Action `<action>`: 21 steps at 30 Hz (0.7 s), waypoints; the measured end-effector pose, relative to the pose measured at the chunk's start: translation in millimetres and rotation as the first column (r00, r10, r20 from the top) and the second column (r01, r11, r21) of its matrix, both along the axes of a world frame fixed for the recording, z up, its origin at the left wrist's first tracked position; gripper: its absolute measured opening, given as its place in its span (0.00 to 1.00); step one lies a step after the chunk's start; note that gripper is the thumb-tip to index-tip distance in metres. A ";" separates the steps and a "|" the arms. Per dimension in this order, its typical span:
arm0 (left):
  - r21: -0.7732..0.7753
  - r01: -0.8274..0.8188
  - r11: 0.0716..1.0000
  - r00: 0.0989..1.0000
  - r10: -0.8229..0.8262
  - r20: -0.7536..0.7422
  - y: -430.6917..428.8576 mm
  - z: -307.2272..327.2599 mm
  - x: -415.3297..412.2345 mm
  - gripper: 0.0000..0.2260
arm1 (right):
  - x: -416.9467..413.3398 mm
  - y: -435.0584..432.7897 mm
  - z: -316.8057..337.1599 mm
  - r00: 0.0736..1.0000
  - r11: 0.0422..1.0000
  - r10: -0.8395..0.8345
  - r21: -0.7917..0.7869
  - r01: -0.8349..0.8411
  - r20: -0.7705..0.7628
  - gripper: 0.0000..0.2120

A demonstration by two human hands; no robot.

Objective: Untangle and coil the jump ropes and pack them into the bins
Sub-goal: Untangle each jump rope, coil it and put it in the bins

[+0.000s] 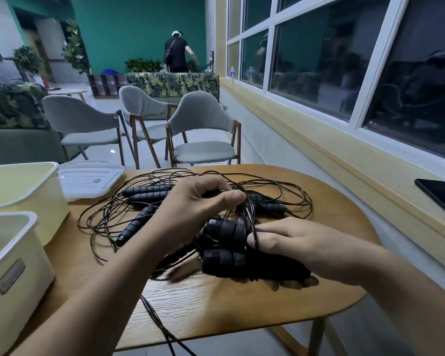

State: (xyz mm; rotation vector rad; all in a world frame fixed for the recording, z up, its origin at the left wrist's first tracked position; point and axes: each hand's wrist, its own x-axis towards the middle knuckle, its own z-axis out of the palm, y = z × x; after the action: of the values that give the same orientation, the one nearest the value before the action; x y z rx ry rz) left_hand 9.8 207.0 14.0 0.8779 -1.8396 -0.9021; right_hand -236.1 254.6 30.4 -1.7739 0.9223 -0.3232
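The right hand [293, 246] held two black handles [228, 244] together in a curled grip so the left hand [194, 209], pinching their thin cord [252, 217], could wind it, above the other tangled jump ropes [136, 223] on the table [242, 312] beside the bins [23, 187].

Your table [216, 312]: light wood, rounded far end, set along wall under window. Jump ropes [270, 206] tangled across middle, thin black cord in loose overlapping loops. 2 black handles [144, 192] side by side at far part of tangle, 1 more handle [135, 224] angled just nearer. 2 white bins at left edge: far bin [49, 214], near bin [23, 291], both open. White lid [87, 181] flat just beside far bin. 1 cord trails over near edge.
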 end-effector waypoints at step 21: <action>-0.266 -0.074 0.961 0.775 0.223 0.591 13.6 -21.0 -54.6 0.15 | -11.7 -15.9 -4.0 0.768 0.825 -0.451 -0.116 0.554 0.455 0.22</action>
State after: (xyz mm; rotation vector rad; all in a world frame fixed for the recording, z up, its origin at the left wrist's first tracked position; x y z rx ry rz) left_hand -44.8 220.6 -6.9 1.2516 -2.3259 -0.2867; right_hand -247.8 238.6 26.4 -1.5480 1.0731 -1.1666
